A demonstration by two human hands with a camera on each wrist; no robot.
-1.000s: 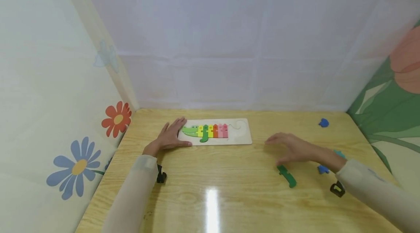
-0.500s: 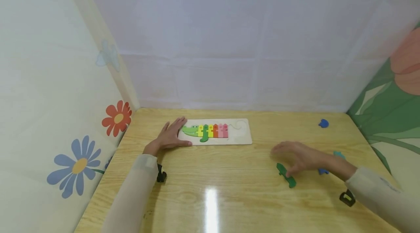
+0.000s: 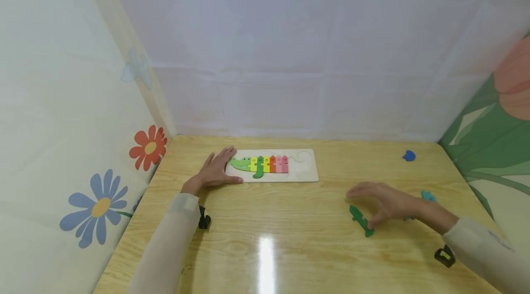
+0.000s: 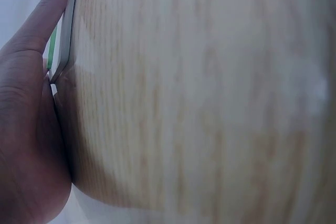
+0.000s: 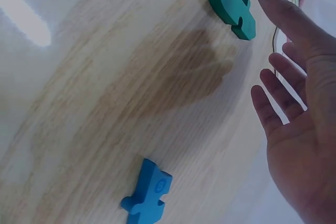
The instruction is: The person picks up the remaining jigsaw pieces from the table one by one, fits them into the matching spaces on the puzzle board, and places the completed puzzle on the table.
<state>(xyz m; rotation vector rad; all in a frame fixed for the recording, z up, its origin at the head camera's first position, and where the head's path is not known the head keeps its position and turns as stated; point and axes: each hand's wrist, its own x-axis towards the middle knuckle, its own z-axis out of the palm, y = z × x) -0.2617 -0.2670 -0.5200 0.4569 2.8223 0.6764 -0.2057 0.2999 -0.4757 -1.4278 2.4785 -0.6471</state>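
Note:
A pale crocodile puzzle board (image 3: pixel 305 170) lies at the back of the table. On it sit the crocodile's head and several coloured body pieces. My left hand (image 3: pixel 212 172) rests at the board's left end, fingers spread and straight, thumb (image 4: pixel 37 30) along its front edge. A dark green puzzle piece (image 3: pixel 357 214) lies on the table at the right. Over it hovers my right hand (image 3: pixel 387 202), fingers loosely extended. In the right wrist view, the thumb is close to the green piece (image 5: pixel 231 6) but apart from it, and the hand holds nothing.
Beyond my right hand a dark blue puzzle piece (image 3: pixel 409 155) lies near the back right. A light blue piece (image 3: pixel 428 196) sits beside my right wrist. Another blue piece (image 3: pixel 409 217) is mostly hidden under that hand. Fabric walls (image 3: pixel 256 54) enclose the table's back and sides.
My right hand has moved right and nearer to me, over the dark green piece. My left hand and the board stay put.

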